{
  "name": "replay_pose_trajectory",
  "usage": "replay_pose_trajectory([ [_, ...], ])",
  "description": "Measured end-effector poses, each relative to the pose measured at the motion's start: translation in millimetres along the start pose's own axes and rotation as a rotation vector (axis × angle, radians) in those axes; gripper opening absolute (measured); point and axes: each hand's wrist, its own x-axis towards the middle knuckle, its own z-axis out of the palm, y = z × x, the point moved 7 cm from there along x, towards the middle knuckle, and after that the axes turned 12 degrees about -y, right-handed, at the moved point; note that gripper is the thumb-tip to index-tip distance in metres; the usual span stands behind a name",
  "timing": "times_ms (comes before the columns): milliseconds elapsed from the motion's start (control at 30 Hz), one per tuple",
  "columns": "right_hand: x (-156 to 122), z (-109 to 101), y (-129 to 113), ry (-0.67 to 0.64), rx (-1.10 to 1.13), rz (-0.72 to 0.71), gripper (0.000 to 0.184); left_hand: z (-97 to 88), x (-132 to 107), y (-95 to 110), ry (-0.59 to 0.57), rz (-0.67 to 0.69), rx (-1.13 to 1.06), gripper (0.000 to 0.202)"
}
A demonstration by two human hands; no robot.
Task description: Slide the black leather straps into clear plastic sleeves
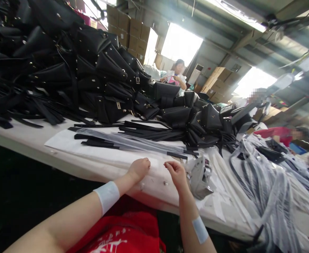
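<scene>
My left hand (pixel 140 169) is closed over the near edge of the white table (pixel 156 191); what its fingers hold, if anything, is hidden. Just to its right, my right hand (pixel 175 171) pinches thumb and finger together, and anything between them is too small to name. Beyond both hands lie flat black straps (pixel 149 131), some partly inside clear plastic sleeves (pixel 135 140), on a white sheet (pixel 91 151). Close beside my right wrist stands a grey container (pixel 196 181) with small shiny things in it that I cannot make out.
Black bags (pixel 112 66) with metal fittings are heaped along the back and left. Plastic-wrapped straps (pixel 265 182) cover the right side. A person (pixel 176 77) works behind the heap, and another in red (pixel 278 135) is at the right. Cardboard boxes (pixel 135 35) are stacked behind.
</scene>
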Motion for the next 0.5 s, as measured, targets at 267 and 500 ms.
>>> replay_pose_trajectory([
  [267,0.8,94.7,-63.9,-0.366,0.051,-0.227,0.055,-70.7,-97.1,-30.3,0.276,-0.193,-0.565,0.036],
  [500,-35.6,235.7,-109.4,-1.069,0.281,-0.169,0.038,-132.9,-217.7,-66.2,0.521,-0.304,-0.693,0.022],
])
